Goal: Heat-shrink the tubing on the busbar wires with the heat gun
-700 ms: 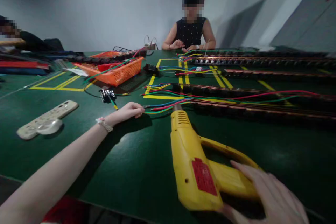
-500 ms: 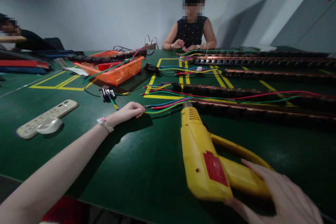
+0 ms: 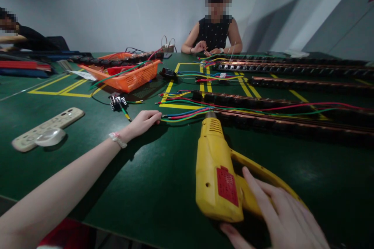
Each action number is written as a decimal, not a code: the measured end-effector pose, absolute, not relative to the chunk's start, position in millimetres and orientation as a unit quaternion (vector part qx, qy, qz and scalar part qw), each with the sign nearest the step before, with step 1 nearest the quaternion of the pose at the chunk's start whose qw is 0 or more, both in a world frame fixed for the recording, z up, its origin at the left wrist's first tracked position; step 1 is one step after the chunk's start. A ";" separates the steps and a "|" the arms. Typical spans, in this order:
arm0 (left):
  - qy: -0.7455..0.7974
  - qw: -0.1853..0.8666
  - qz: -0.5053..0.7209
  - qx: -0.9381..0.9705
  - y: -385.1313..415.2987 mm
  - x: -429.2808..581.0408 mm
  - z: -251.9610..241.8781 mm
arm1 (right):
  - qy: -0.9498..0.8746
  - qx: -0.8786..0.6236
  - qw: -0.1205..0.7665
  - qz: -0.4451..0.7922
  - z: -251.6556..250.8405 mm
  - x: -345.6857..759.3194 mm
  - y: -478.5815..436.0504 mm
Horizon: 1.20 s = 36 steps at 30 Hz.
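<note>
Right hand (image 3: pixel 277 218) is low and near the body, fingers draped over the handle of the yellow heat gun (image 3: pixel 216 163), thumb tucked beneath: a grasp on the handle, loose-looking rather than clenched. The gun lies along the green table (image 3: pixel 163 179), running away from that hand, its vented nose stopping just short of the coloured wires (image 3: pixel 187 114).

Left hand (image 3: pixel 143 122) is stretched far forward, palm down, knuckles slightly raised, a bracelet (image 3: pixel 117 139) at the wrist. Its fingertips reach the loose ends of those same wires, just left of the gun's nose. Whether they pinch the ends or only press on them, I cannot tell.

To my eye this is heat work on the wire ends, and doing it well calls for a steady nozzle, aimed square at the ends, with the left fingertips kept clear of the hot air. A firmer wrap by the right hand would help the aim.

Beyond the gun's nose, the wires run off along a long dark rail (image 3: pixel 292 126). Well to the left of the left hand sits an orange basket (image 3: pixel 131 79). Far across, another person (image 3: pixel 216 35) works with both hands.
</note>
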<state>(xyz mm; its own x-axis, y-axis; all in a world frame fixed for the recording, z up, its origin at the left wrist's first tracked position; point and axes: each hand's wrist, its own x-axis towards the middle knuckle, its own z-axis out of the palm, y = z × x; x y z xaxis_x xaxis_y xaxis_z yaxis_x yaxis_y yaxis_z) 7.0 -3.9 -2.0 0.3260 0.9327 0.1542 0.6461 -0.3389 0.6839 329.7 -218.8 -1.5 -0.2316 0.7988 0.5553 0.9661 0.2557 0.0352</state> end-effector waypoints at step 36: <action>0.495 0.270 0.272 0.780 -1.3 5.3 -1.0 | -0.809 -0.495 0.278 -0.153 -11.4 211.1 -219.8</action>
